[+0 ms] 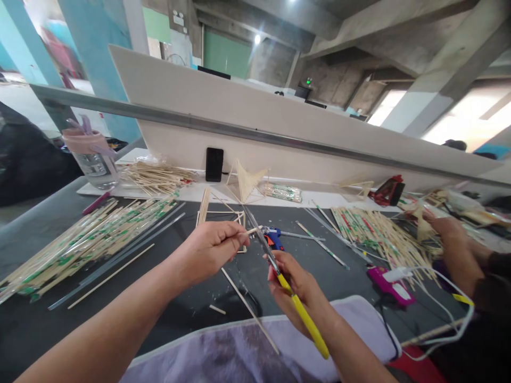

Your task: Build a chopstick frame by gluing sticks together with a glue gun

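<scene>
My left hand point(211, 250) pinches a short wooden stick point(253, 230), whose far end meets the metal blades of a yellow-handled cutting tool. The tool point(305, 319) is gripped in my right hand point(293, 287), its blades pointing up and away to the left. Behind my hands lie a blue glue gun point(273, 238) and a small frame of thin sticks point(219, 213). One long stick point(250, 311) lies below my hands, with a short cut piece point(217, 309) to its left.
Bundles of wrapped sticks lie at the left point(96, 239) and right point(371, 229). A pink-lidded bottle point(93, 165), a phone point(214, 164) and a stick model point(247, 181) stand by the partition. A pink power strip point(391, 287) is near another person's hands point(455, 239). A purple cloth point(223, 351) covers the near edge.
</scene>
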`<state>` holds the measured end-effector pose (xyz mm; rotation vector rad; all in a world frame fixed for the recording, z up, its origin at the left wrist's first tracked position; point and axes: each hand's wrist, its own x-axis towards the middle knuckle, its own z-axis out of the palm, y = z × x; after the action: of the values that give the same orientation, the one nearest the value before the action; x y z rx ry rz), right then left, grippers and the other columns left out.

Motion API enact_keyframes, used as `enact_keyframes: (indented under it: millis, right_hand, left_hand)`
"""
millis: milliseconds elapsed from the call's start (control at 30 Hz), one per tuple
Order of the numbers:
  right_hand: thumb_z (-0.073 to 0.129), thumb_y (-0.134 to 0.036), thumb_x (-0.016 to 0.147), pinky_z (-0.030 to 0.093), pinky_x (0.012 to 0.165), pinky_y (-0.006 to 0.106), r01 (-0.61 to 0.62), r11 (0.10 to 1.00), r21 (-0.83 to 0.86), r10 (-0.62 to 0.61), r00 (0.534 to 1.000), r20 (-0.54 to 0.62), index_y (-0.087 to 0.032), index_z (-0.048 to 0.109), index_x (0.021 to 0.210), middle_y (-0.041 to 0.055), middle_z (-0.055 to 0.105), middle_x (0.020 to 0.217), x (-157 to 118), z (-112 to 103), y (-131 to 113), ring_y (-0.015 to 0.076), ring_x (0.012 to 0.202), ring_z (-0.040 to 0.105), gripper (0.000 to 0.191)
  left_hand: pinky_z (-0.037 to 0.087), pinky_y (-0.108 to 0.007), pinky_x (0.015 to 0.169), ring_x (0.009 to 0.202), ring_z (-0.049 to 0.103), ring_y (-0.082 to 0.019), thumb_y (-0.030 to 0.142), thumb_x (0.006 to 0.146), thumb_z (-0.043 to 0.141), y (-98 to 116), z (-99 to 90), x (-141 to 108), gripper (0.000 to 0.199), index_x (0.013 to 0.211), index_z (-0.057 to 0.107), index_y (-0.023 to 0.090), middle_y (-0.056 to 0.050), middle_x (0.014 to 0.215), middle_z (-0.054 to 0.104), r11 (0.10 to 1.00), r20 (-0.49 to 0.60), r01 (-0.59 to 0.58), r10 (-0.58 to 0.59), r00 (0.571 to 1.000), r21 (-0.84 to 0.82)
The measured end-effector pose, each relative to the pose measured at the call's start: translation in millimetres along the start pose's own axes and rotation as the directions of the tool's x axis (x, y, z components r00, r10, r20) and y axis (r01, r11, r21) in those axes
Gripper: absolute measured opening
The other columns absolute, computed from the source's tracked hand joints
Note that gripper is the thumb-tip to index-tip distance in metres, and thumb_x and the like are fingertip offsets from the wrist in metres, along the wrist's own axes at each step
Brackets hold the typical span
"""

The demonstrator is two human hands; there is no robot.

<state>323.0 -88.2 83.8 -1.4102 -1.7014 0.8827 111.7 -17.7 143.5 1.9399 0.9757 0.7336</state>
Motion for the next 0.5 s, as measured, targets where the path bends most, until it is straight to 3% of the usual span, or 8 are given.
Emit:
enact_keyframes:
  millis: [200,300,400,500]
  right_hand:
    - [0.055,-0.014,0.072,0.044,0.06,0.022,-0.136,0.974,0.179,0.137,0.991,0.011,-0.022,0.058,0.103,-0.0014,0.056,0.075,-0.7,12.1,-1.8,0.0106,0.064,0.053,0.033]
    - [0.054,-0.014,0.071,0.04,0.051,0.02,-0.221,0.932,0.287,0.208,0.975,0.077,-0.022,0.058,0.102,-0.0021,0.053,0.073,-4.0,12.9,-5.1,0.0081,0.055,0.047,0.032]
    - [0.056,-0.016,0.071,0.035,0.043,0.019,-0.246,0.877,0.413,0.194,0.967,0.164,-0.021,0.056,0.101,-0.003,0.051,0.07,-8.7,11.2,-4.7,0.0058,0.047,0.041,0.03]
    - [0.057,-0.025,0.075,0.036,0.041,0.02,-0.278,0.767,0.578,0.113,0.946,0.304,-0.02,0.052,0.104,-0.0026,0.053,0.07,-13.4,11.2,0.0,0.0061,0.043,0.044,0.031]
  left_hand:
    - [0.036,-0.02,0.053,0.056,0.049,-0.01,0.026,0.088,0.044,-1.6,3.0,1.7,0.027,0.069,0.06,0.016,0.002,0.062,0.056,0.983,-0.021,-0.13,0.133,0.991,0.13]
    - [0.035,-0.019,0.052,0.056,0.047,-0.009,0.025,0.09,0.043,-2.3,2.2,1.5,0.027,0.071,0.06,0.016,0.002,0.06,0.053,0.97,-0.004,-0.168,0.171,0.985,0.175]
    - [0.034,-0.019,0.052,0.056,0.046,-0.009,0.026,0.091,0.041,-3.8,3.1,1.7,0.028,0.075,0.062,0.016,0.002,0.06,0.051,0.963,0.015,-0.186,0.187,0.982,0.195]
    - [0.035,-0.019,0.053,0.057,0.046,-0.009,0.028,0.092,0.041,-4.8,5.5,2.3,0.031,0.074,0.062,0.015,0.002,0.06,0.05,0.963,0.042,-0.201,0.197,0.979,0.177]
